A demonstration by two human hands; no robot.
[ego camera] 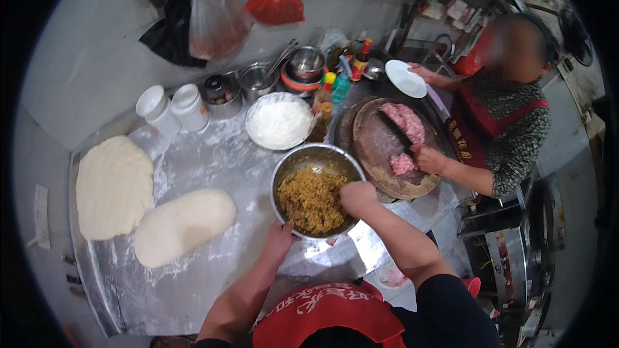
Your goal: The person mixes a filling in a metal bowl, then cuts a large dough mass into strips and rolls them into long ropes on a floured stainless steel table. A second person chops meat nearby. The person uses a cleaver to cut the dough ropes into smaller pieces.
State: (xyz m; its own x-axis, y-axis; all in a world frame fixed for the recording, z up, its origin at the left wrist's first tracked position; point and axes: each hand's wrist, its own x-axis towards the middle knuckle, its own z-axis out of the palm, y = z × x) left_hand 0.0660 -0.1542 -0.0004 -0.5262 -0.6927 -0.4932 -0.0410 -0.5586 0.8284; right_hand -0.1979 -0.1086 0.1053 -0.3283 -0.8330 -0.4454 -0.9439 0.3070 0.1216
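Observation:
A stainless steel mixing bowl [276,212] stands before me on the metal worktop, holding a brown, crumbly minced filling [309,193]. My left hand [280,240] grips the bowl's near-left rim. Inside the right side of the bowl is my right hand [359,198], curled at the filling; its fingertips are hidden, so whether it holds a utensil cannot be told. Just beyond the bowl is a dish of white flour [280,123]. To the left, a smooth oblong piece of dough [186,227] lies beside a flatter dough slab [114,186] on the floured surface.
At right, a co-worker [512,101] holds a white plate [406,79] and a cleaver [397,128] over a round chopping block [377,154] with minced meat [406,121]. White tubs [189,106], steel pots [258,79] and sauce bottles [360,60] line the worktop's back. Bags [276,0] hang above.

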